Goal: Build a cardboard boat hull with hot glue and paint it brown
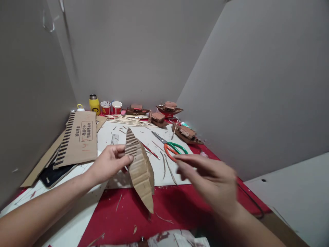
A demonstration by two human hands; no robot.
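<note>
My left hand [110, 163] is closed on a leaf-shaped cardboard boat piece [140, 171], thumb on its ridged face and fingers behind. The piece is tilted upright, with bare corrugations near its top and a second cardboard layer along its right side. My right hand [208, 180], somewhat blurred, has its fingers partly extended at the handles of a pair of scissors [171, 145]. These have one orange and one green handle and lie with blades pointing away to the left. The fingertips overlap the orange handle; I cannot tell whether they touch it.
Brown model boats [186, 133] stand at the back right. Thin wooden sticks [128, 120], paper cups [117, 107] and a yellow bottle [94, 104] are at the back. Cardboard sheets [82, 151] overlap a dark phone-like device [55, 175] at left. A red pencil [151, 151] lies mid-table.
</note>
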